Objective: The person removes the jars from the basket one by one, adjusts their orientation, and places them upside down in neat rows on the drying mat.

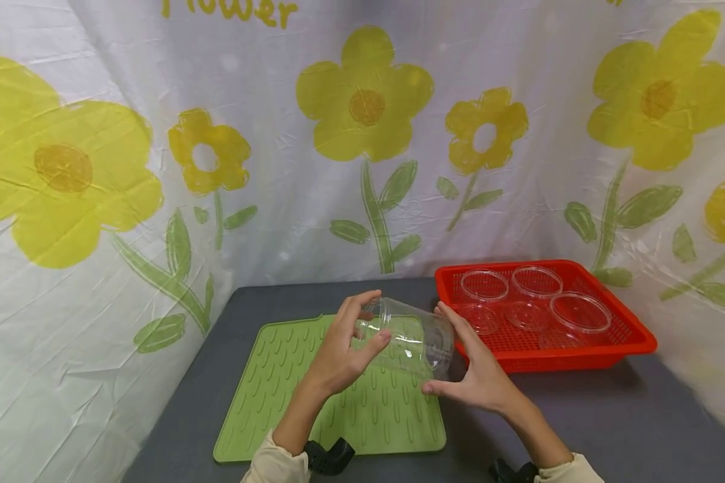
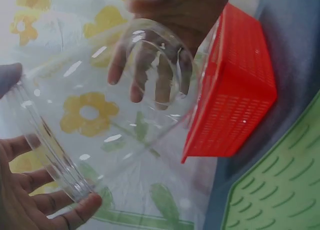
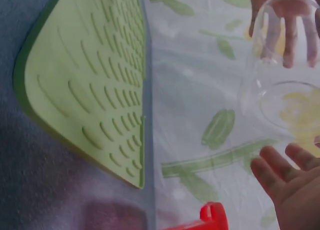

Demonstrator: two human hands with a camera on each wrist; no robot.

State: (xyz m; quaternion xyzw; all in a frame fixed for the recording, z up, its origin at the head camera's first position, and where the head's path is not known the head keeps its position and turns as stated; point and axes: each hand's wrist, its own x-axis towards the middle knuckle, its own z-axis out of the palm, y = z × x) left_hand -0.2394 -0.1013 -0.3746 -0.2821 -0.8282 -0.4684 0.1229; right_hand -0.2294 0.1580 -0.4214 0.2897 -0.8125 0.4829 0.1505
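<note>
A clear plastic cup (image 1: 407, 337) is held on its side in the air between both hands, above the right edge of the green ridged mat (image 1: 290, 396) and just in front of the near left corner of the red basket (image 1: 628, 335). The left hand (image 1: 344, 349) grasps the cup at its wide rim end, thumb on the near side and fingers curled over the top. The left wrist view shows the fingers (image 2: 35, 202) cupped under the rim of the cup (image 2: 105, 125). The right hand (image 1: 477, 369) holds the narrower base end, palm against the bottom, thumb below and fingers bent round the far side; through the clear wall those fingers (image 2: 150, 75) show around the base.

The mat lies toward the front left of the grey table (image 1: 610, 416), its near edge close to the table's front edge. The basket stands at the back right corner of the table and contains several clear round lids (image 1: 580, 312) lying flat. A white backdrop printed with yellow flowers (image 1: 362, 100) closes off the back and both sides of the table.
</note>
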